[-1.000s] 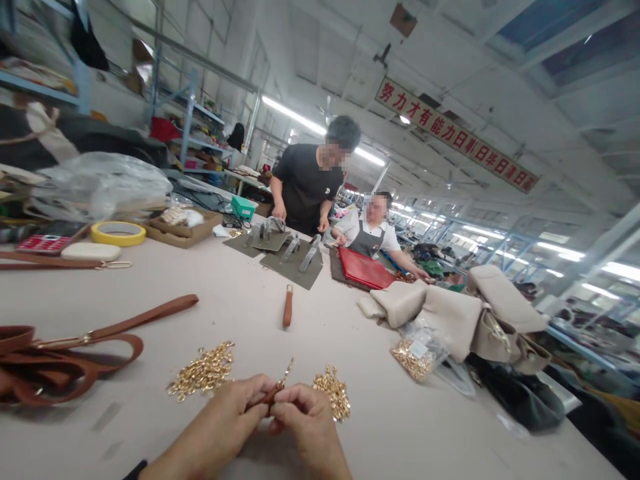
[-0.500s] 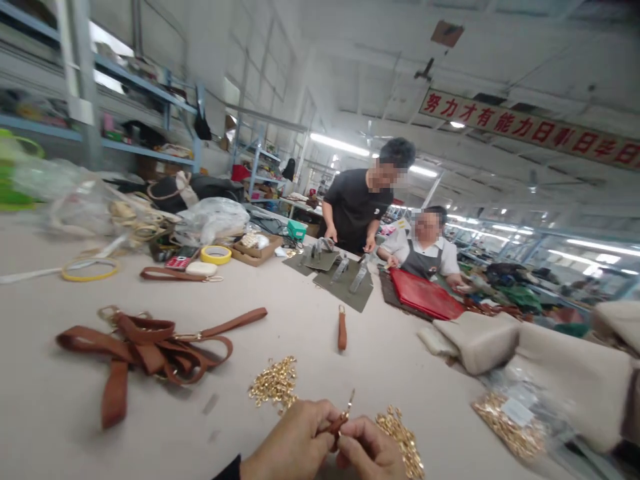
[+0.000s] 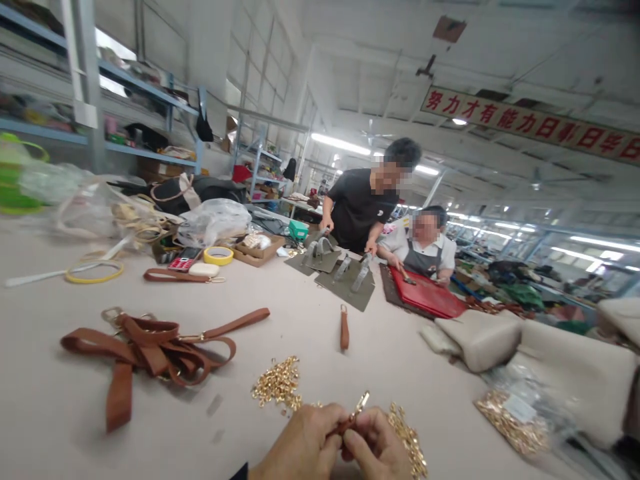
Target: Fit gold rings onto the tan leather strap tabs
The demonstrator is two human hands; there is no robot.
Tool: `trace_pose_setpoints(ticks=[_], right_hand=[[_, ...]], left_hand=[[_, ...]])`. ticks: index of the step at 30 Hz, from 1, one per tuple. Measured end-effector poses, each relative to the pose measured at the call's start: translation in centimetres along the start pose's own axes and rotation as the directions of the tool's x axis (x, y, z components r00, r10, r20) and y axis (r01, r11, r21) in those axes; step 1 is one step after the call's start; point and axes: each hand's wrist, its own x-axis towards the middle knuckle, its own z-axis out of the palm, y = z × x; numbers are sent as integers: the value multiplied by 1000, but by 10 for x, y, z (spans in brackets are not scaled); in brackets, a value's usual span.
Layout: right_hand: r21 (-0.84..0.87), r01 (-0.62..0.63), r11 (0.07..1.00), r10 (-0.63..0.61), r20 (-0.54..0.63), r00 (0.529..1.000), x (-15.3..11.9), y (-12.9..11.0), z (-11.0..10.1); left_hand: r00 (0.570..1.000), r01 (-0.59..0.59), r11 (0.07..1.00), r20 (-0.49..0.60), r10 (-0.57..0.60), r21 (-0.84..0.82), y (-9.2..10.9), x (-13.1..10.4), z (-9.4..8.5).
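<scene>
Brown strap (image 3: 345, 425) slants, its gold clasp (image 3: 362, 403) pointing forward and slightly right.

The short strap (image 3: 345, 335) is reddish brown with a gold ring. Left of it, the tangled straps (image 3: 155, 360) match that brown, with gold fittings. Nearer than it, the held strap (image 3: 345, 425) is brown, its clasp (image 3: 362, 402) gold, and the loose metal pieces (image 3: 277, 383) gold too. Beyond it, the panels (image 3: 345, 293) are plain grey-green. Right of it, the flat case (image 3: 435, 297) is plain red and the bags (image 3: 575, 367) cream. Above it, the banner (image 3: 530, 123) bears red characters on pale beige.
</scene>
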Motion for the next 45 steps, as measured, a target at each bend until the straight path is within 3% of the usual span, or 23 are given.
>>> trace_pose_setpoints(ticks=[4, 13, 20, 23, 26, 30, 32, 36, 41, 45], right_hand=[[-13, 44, 999, -44, 10, 999, -2, -6, 1], [37, 13, 999, -16, 76, 997, -1, -7, -3], [-76, 35, 996, -28, 95, 995, 3, -11, -11], [-162, 20, 987, -14, 43, 999, 2, -18, -16], [-251, -15, 968, -2, -68, 998, 4, -30, -34], [-283, -58, 957, -24, -279, 960, 5, -39, -71], [-343, -99, 934, -4, -289, 957, 1, -40, -83], [-566, -108, 817, 38, -135, 990, -15, -37, -80], [-896, 66, 439, -20, 64, 998, -27, -38, -53], [-978, 71, 194, 32, 79, 996, -27, -37, -38]], left_hand=[[1000, -15, 999, 4, 15, -48, 3, 1, -2], [991, 119, 966, 90, -101, -231, 1, 1, 4], [974, 201, 888, 178, -138, -414, 7, 2, 6], [963, 258, 851, 193, -189, -458, 7, 3, 5], [944, 327, 815, 135, -300, -479, 7, 4, -3], [966, 225, 864, -9, -257, -451, 2, 6, -20], [968, 200, 867, -47, -248, -456, -2, 7, -25], [967, 203, 854, -40, -252, -479, -5, 7, -26], [954, 276, 827, 34, -298, -489, 2, 7, -22], [944, 315, 812, 74, -321, -491, 0, 8, -15]])
